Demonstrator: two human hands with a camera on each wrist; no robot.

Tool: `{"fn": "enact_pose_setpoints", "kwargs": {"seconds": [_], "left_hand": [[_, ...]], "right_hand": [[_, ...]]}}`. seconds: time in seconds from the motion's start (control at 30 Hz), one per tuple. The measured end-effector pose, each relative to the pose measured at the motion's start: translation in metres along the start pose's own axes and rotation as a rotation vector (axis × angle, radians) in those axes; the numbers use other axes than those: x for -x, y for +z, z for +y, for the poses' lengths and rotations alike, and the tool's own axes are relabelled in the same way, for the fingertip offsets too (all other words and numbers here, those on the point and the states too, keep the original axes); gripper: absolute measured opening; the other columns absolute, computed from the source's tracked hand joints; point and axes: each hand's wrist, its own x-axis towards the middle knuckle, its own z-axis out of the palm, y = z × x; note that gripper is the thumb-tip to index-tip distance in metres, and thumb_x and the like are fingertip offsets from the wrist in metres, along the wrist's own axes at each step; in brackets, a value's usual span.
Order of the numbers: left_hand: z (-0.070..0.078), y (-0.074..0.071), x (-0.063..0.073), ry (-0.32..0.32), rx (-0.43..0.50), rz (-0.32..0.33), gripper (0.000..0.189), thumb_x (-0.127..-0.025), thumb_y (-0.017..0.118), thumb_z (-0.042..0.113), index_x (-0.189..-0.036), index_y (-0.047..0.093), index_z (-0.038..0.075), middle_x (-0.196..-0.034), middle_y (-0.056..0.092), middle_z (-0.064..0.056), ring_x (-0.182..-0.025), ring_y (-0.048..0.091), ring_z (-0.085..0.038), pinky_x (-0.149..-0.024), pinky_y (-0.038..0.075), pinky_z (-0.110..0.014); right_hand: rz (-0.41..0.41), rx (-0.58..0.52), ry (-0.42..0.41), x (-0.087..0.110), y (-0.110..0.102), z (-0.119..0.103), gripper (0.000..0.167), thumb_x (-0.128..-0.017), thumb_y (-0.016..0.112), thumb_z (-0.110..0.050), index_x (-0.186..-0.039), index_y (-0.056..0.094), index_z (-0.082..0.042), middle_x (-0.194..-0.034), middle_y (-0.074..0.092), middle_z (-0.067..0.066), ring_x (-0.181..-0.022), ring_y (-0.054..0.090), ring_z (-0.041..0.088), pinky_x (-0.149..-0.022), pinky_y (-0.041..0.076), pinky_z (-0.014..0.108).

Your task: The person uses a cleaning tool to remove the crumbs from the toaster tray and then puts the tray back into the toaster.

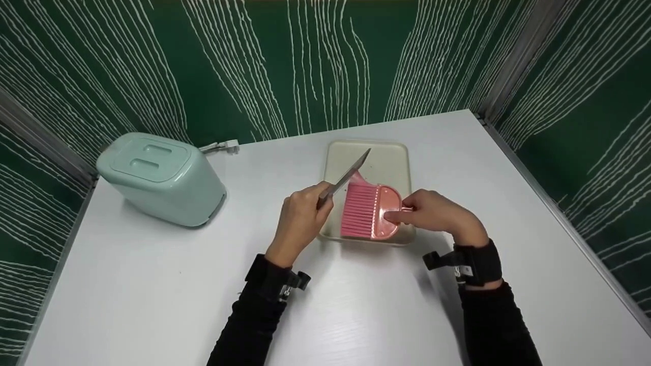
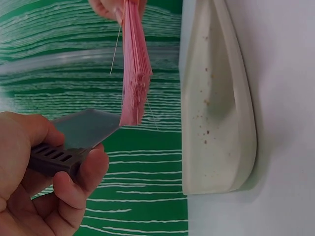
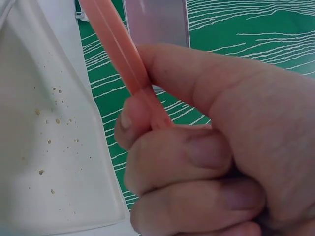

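My left hand grips a flat grey scraper by its dark slotted handle, fingers curled round it. In the head view its thin blade stands tilted, pointing up and right. The right hand pinches a pink brush by its handle, thumb on the glossy back. The pink bristles point left, and their tips are at the blade's edge in the left wrist view. Both tools are over a cream tray. Brown crumbs lie scattered on the tray.
A mint-green toaster with a lidded top stands at the left of the white table. A white plug and cable lie behind it. Green panels with white streaks wall in the back and sides.
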Motion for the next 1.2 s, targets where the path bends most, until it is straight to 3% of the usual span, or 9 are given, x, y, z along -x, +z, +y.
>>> {"fn": "enact_pose_setpoints", "kwargs": {"seconds": [0.17, 0.33, 0.43, 0.53, 0.73, 1.0, 1.2], "left_hand": [[-0.002, 0.001, 0.000, -0.018, 0.006, -0.010, 0.016, -0.103, 0.063, 0.006, -0.108, 0.078, 0.006, -0.077, 0.072, -0.004, -0.063, 0.049, -0.010, -0.056, 0.040, -0.026], [-0.003, 0.002, -0.001, -0.051, 0.019, -0.025, 0.017, -0.103, 0.063, 0.007, -0.111, 0.078, 0.005, -0.080, 0.076, -0.006, -0.062, 0.051, -0.009, -0.055, 0.041, -0.026], [-0.005, 0.002, 0.000, -0.085, 0.060, -0.037, 0.020, -0.104, 0.061, 0.008, -0.114, 0.078, 0.005, -0.075, 0.073, -0.006, -0.059, 0.052, -0.008, -0.055, 0.040, -0.024], [-0.006, 0.001, 0.000, -0.141, 0.159, -0.059, 0.023, -0.105, 0.060, 0.010, -0.118, 0.077, 0.004, -0.072, 0.072, -0.006, -0.053, 0.061, -0.007, -0.052, 0.042, -0.021], [-0.005, -0.002, 0.000, -0.235, 0.369, -0.119, 0.020, -0.105, 0.057, 0.013, -0.112, 0.075, 0.007, -0.071, 0.071, -0.006, -0.053, 0.073, -0.023, -0.043, 0.044, -0.019], [-0.002, -0.006, -0.001, -0.282, 0.496, -0.155, 0.020, -0.108, 0.060, 0.016, -0.117, 0.074, 0.004, -0.074, 0.072, -0.014, -0.058, 0.073, -0.042, -0.044, 0.050, -0.021], [-0.003, -0.006, -0.002, -0.293, 0.509, -0.140, 0.017, -0.108, 0.059, 0.015, -0.113, 0.073, 0.005, -0.069, 0.071, -0.007, -0.054, 0.071, -0.034, -0.045, 0.051, -0.023]], "right_hand": [[-0.036, 0.002, -0.023, 0.002, 0.000, -0.004, 0.045, -0.098, 0.072, -0.048, -0.072, 0.063, -0.012, -0.062, 0.035, -0.011, -0.061, 0.029, 0.009, -0.057, 0.024, 0.025], [-0.021, -0.033, -0.026, 0.011, -0.006, -0.007, 0.042, -0.098, 0.073, -0.047, -0.074, 0.065, -0.014, -0.063, 0.034, -0.011, -0.061, 0.029, 0.008, -0.057, 0.022, 0.024], [0.039, -0.043, -0.034, 0.017, -0.010, -0.010, 0.043, -0.099, 0.072, -0.048, -0.076, 0.065, -0.013, -0.062, 0.034, -0.011, -0.061, 0.029, 0.008, -0.056, 0.023, 0.025], [0.150, -0.050, -0.054, 0.018, -0.012, -0.014, 0.041, -0.101, 0.071, -0.048, -0.079, 0.067, -0.015, -0.063, 0.035, -0.011, -0.061, 0.031, 0.008, -0.056, 0.025, 0.026], [0.343, -0.062, -0.111, 0.011, -0.007, -0.023, 0.039, -0.101, 0.072, -0.048, -0.083, 0.070, -0.013, -0.063, 0.040, -0.010, -0.061, 0.037, 0.007, -0.057, 0.030, 0.026], [0.410, 0.046, -0.117, 0.002, 0.001, -0.023, 0.041, -0.100, 0.073, -0.049, -0.078, 0.065, -0.016, -0.063, 0.043, -0.009, -0.063, 0.041, 0.011, -0.060, 0.032, 0.028], [0.408, 0.113, -0.069, -0.001, 0.004, -0.019, 0.041, -0.097, 0.075, -0.054, -0.079, 0.066, -0.018, -0.060, 0.043, -0.009, -0.064, 0.044, 0.012, -0.059, 0.034, 0.030]]}}
